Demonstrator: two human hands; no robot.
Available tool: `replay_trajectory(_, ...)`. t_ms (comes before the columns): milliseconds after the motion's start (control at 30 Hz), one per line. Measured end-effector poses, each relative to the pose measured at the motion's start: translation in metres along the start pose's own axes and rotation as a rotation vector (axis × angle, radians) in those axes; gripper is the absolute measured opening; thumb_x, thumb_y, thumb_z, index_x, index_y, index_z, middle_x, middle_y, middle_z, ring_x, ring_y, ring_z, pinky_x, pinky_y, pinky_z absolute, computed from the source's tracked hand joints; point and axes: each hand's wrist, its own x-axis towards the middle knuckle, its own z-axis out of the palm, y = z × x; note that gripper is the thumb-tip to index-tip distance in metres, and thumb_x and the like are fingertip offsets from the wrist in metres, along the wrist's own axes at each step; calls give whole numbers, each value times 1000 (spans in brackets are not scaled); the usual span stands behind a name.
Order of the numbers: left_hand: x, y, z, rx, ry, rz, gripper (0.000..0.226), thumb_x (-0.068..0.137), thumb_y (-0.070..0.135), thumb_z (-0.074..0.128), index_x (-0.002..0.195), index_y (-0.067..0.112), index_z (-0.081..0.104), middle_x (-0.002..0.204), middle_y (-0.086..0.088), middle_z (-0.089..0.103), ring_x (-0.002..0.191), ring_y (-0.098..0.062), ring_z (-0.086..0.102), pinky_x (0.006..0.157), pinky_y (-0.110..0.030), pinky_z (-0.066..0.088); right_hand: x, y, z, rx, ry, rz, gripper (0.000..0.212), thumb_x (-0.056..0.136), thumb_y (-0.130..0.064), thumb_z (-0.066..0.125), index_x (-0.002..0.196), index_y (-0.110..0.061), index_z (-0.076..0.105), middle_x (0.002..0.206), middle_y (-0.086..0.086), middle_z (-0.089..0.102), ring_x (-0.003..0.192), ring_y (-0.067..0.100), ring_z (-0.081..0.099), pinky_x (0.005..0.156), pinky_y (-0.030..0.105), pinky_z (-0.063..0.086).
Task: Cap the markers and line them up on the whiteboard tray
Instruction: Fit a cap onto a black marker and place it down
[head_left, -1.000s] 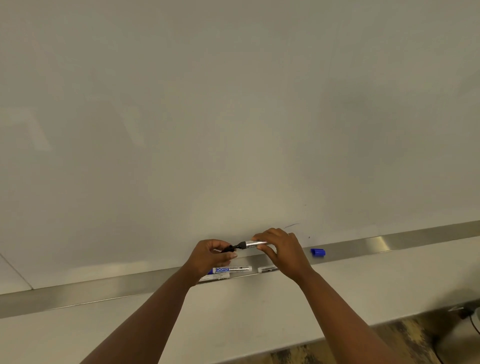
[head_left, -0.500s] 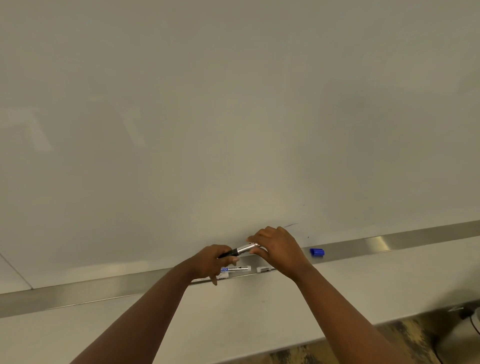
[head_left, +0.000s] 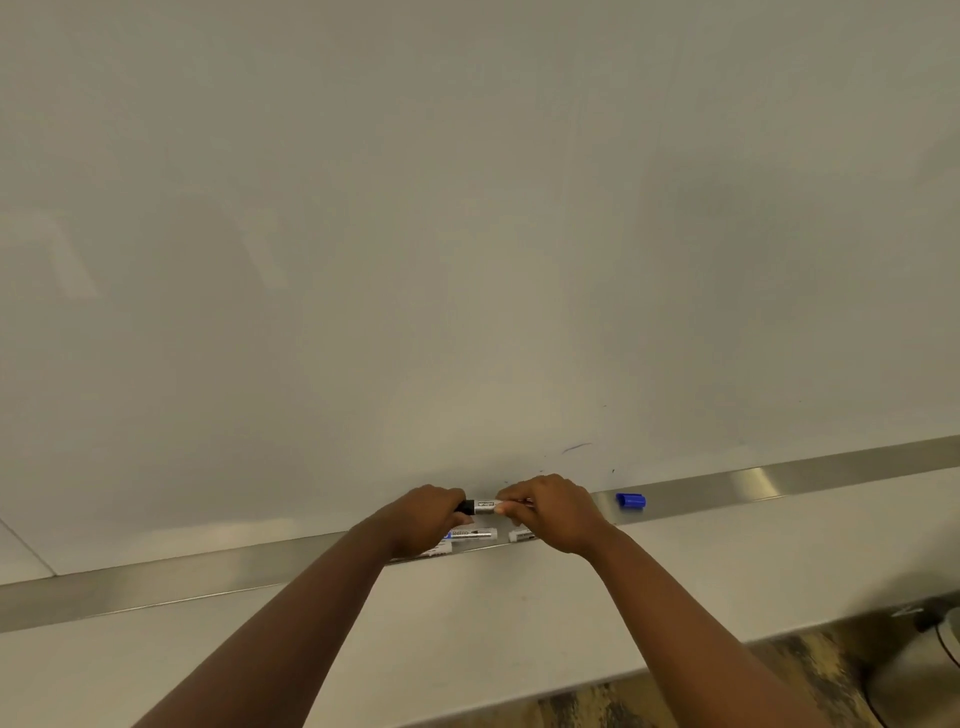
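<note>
I hold a black marker (head_left: 484, 505) level between both hands, just above the metal whiteboard tray (head_left: 779, 480). My left hand (head_left: 426, 522) is closed around its black cap end. My right hand (head_left: 553, 512) grips the silver barrel. The cap meets the barrel with no tip showing. Below my hands, a blue-labelled marker (head_left: 470, 534) lies on the tray, and another marker (head_left: 521, 535) peeks out beside it, mostly hidden by my right hand. A loose blue cap (head_left: 630, 501) lies on the tray to the right.
The whiteboard (head_left: 467, 234) fills the upper view, with a faint pen stroke (head_left: 576, 447) above my right hand. A pale wall panel (head_left: 467, 623) runs under the tray. Patterned floor (head_left: 727, 696) and a grey chair base (head_left: 924, 670) show at the lower right.
My hands have come together. The exposed black tip seen earlier is now covered, with the cap pushed up against the barrel. The marker sits level instead of tilted.
</note>
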Motion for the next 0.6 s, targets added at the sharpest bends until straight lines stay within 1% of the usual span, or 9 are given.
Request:
replay_trajectory(133,1,1,5,-42,98,19,24,95,27,41,97,6,53,94,-15,61,76,-18,45,69,-30,32,3,7,2,18,21,30,24,94,-38,47,96,-23,66,94,5,72,72,14,50,51,20,29)
replay_trajectory(200,3,3,6,-63,166,50,19,94,27,43,96,10,52,95,-12,62,77,-18,46,68,-30,33,4,11,1,44,44,43,22,93,-36,50,102,-25,65,100,3,71,81,19,58,59,23,37)
replay_trajectory(300,8,6,13,-23,154,61,10,95,28,39,88,22,42,93,-7,59,77,-18,46,68,-31,34,5,16,1,132,23,51,20,90,-30,57,104,-20,67,105,4,72,93,22,63,74,30,46)
replay_trajectory(333,9,5,17,-7,149,48,12,96,28,38,85,25,37,93,-7,58,76,-18,45,68,-32,35,5,19,1,224,45,67,19,88,-28,60,102,-18,69,105,5,73,93,20,64,76,28,48)
replay_trajectory(400,10,-3,24,1,157,8,14,96,27,35,82,26,35,90,-4,54,76,-19,45,67,-32,34,2,30,-3,404,182,137,17,86,-25,64,97,-15,71,103,5,73,92,13,64,78,17,45)
replay_trajectory(433,9,-8,27,7,162,-14,12,95,26,35,84,26,38,92,-3,54,78,-20,47,69,-32,35,0,39,-5,434,279,182,16,85,-23,65,96,-13,71,101,6,74,91,13,64,78,16,44)
replay_trajectory(500,7,-21,33,63,151,-40,11,94,20,37,99,25,45,106,-3,57,91,-22,52,76,-35,41,-5,62,-7,354,420,300,13,86,-17,64,92,-8,71,97,10,75,87,20,66,78,25,48)
replay_trajectory(567,5,-31,38,134,144,-43,30,92,17,41,120,26,41,118,-2,54,106,-22,52,83,-37,45,-12,84,-7,222,435,415,12,87,-10,61,93,-4,70,98,15,73,91,28,66,82,34,49)
replay_trajectory(600,5,-33,40,152,155,-43,36,91,17,42,126,27,37,120,-1,53,109,-22,51,84,-38,46,-16,94,-6,168,407,450,14,89,-7,58,96,-3,69,103,17,72,95,30,65,85,36,48)
